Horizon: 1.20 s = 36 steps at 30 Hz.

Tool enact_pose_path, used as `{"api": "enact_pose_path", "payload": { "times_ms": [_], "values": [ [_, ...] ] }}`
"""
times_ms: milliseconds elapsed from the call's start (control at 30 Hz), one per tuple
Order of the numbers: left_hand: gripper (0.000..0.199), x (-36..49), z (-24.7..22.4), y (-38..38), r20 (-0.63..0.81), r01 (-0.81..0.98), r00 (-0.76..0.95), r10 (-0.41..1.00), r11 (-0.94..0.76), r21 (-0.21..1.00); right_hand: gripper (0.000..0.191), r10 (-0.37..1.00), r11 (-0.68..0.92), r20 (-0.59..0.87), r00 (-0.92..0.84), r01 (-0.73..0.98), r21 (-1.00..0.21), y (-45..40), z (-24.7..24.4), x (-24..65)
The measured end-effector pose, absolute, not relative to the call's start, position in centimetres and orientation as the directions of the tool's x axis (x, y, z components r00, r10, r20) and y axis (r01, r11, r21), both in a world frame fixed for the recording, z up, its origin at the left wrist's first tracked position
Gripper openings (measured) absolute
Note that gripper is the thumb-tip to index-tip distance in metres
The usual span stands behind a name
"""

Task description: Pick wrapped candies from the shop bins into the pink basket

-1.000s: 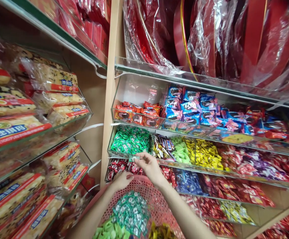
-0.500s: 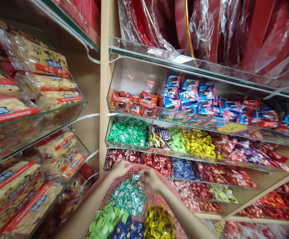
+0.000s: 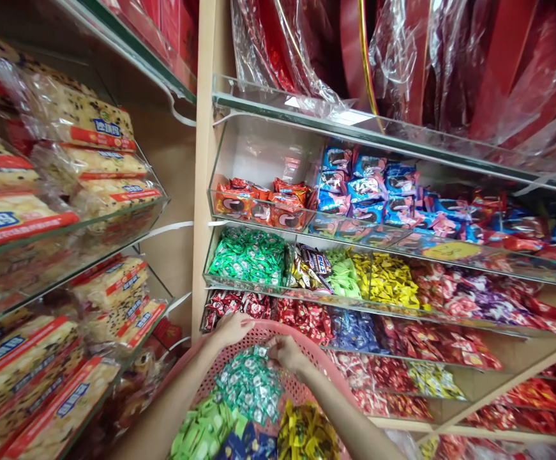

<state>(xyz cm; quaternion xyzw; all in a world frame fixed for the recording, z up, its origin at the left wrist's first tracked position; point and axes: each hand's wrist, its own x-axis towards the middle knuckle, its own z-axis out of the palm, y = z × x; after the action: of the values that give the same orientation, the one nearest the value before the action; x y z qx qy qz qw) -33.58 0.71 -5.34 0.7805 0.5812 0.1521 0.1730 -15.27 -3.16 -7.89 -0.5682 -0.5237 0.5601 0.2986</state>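
A pink perforated basket (image 3: 220,358) holds heaps of wrapped candies: teal-green ones (image 3: 249,383) at the far side, light green ones (image 3: 205,425) at the near left, dark blue ones (image 3: 249,444) in the middle and yellow ones (image 3: 309,431) at the near right. My left hand (image 3: 235,328) lies on the far left rim, its fingers closed on it. Over the far right part of the basket, beside the teal-green heap, my right hand (image 3: 285,351) has its fingers pressed together at some candy; what they hold is too small to make out.
Ahead, tilted glass shelves (image 3: 244,281) carry sorted candies, with green candies (image 3: 249,255) at the left. Packaged pastries (image 3: 100,128) fill glass shelves on the left. Red items in clear plastic (image 3: 416,70) stand above. A wooden upright (image 3: 203,191) divides the two shelf units.
The green candy packet that showed at my right fingertips no longer stands out there. My right hand has shifted slightly down, and the whole view has moved a little.
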Motion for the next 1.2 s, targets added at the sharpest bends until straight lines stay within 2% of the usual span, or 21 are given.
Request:
{"api": "enact_pose_path", "payload": {
  "times_ms": [400, 633, 700, 800, 900, 1000, 1067, 1200],
  "values": [
    [0.033, -33.5, -5.3, 0.7, 0.025, 0.866, 0.274, 0.962, -0.258, 0.428, 0.011, 0.941, -0.303, -0.321, -0.104, 0.160, -0.939, -2.9, -9.5, -16.3],
    [0.032, -33.4, -4.8, 0.3, 0.030, 0.863, 0.268, 0.963, -0.254, 0.437, 0.037, 0.973, -0.194, -0.205, -0.105, 0.108, -0.975, -2.9, -10.1, -17.7],
    [0.031, -33.4, -4.7, 0.2, 0.037, 0.862, 0.268, 0.963, -0.257, 0.438, 0.043, 0.980, -0.163, -0.175, -0.092, 0.125, -0.979, -2.9, -10.6, -17.8],
    [0.031, -33.4, -4.7, 0.2, 0.039, 0.865, 0.259, 0.965, -0.250, 0.436, 0.039, 0.991, -0.091, -0.111, -0.068, 0.246, -0.965, -3.1, -11.0, -17.5],
    [0.033, -33.4, -5.2, 0.3, 0.038, 0.862, 0.249, 0.968, -0.239, 0.447, 0.026, 0.997, 0.076, 0.069, -0.032, 0.499, -0.863, -3.7, -9.8, -16.9],
    [0.032, -33.5, -5.8, 0.6, 0.036, 0.856, 0.247, 0.968, -0.235, 0.459, 0.020, 0.972, 0.216, 0.214, -0.103, 0.752, -0.623, -4.4, -5.9, -16.7],
    [0.033, -33.6, -6.0, 0.8, 0.027, 0.853, 0.251, 0.968, -0.234, 0.466, 0.025, 0.944, 0.313, 0.262, -0.203, 0.806, -0.503, -4.3, -2.1, -17.3],
    [0.034, -33.6, -6.2, 0.9, 0.021, 0.841, 0.261, 0.965, -0.237, 0.486, 0.030, 0.866, 0.432, 0.424, -0.263, 0.821, -0.372, -1.7, 5.8, -19.4]
  ]
}}
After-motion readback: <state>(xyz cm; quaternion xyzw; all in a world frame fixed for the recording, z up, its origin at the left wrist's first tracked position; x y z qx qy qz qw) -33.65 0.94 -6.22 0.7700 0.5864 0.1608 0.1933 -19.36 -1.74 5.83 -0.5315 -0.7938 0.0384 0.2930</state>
